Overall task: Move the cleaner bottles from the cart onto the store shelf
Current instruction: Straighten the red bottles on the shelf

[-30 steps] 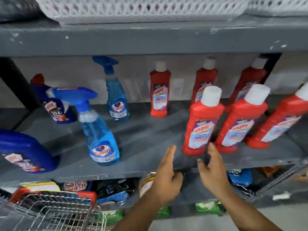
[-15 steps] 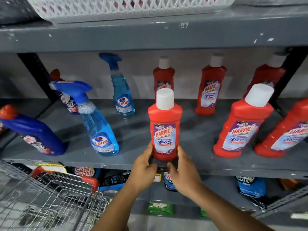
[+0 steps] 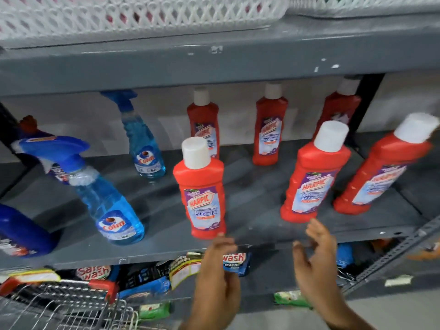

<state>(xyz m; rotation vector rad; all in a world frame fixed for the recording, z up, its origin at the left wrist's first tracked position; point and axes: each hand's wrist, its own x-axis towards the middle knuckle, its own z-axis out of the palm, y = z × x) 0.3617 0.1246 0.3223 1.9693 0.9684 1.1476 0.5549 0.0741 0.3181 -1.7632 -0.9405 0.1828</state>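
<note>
From the head view, a red Harpic bottle [image 3: 202,191] stands upright near the front edge of the grey shelf [image 3: 262,225]. Left hand [image 3: 217,275] and right hand [image 3: 314,260] hover below it, each grip open and empty.

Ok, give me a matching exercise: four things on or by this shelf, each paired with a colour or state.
Things:
1. nearest Harpic bottle
2. front Colin spray
3. basket
4. hands

Descriptions:
A. white lattice, on the top shelf
B. empty, below the shelf edge
C. red with white cap, upright
D. clear bottle of blue liquid with a blue trigger

Pairs: 1-C, 2-D, 3-A, 4-B
</note>
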